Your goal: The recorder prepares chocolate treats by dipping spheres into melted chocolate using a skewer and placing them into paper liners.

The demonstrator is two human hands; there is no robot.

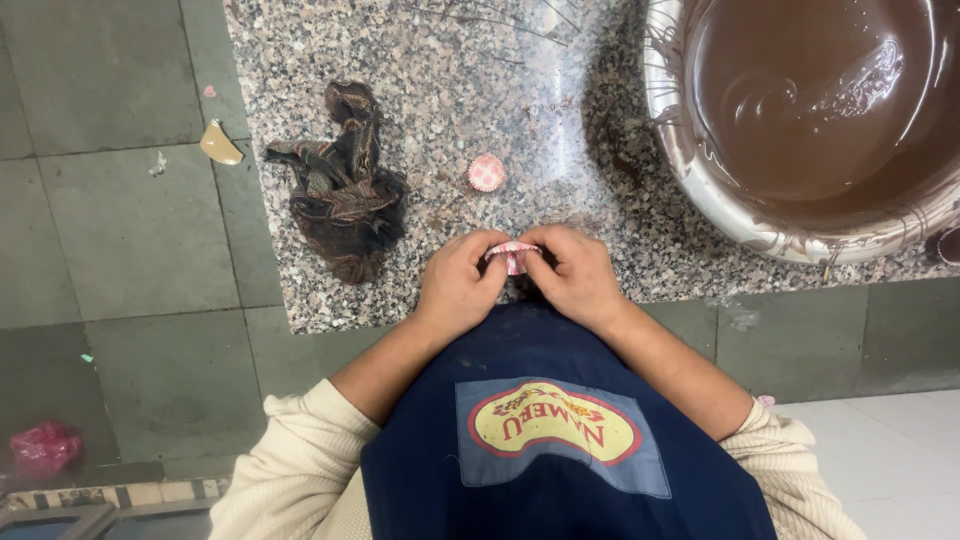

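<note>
Seen from above: I look straight down at my own arms, my dark blue apron [560,480] and a speckled granite counter [450,70].
Far left, floor: grey tiles [120,230] with a crumpled pink bag [45,447] near the bottom corner and a small tan scrap [220,143] higher up, just beside the counter's edge.
Cloth: a dark patterned cloth [345,185] lies bunched on the left part of the counter, well apart from my hands.
Loose cup: one small pink checked paper cup [486,172] sits alone on the counter, a little beyond my hands.
Left hand: my left hand [457,285] rests at the counter's near edge, thumb and fingertips pinched shut on one side of a stack of paper cups [513,254].
Stack of paper cups: pink and white, held between both hands, just above the counter's near edge, mostly hidden by my fingers.
Right hand: my right hand [577,275] pinches the other side of the same stack, its fingers curled closed and touching those of my left.
Far right: a large metal bowl [700,170] stands on the counter, filled with smooth brown melted chocolate [810,100], its rim smeared.
</note>
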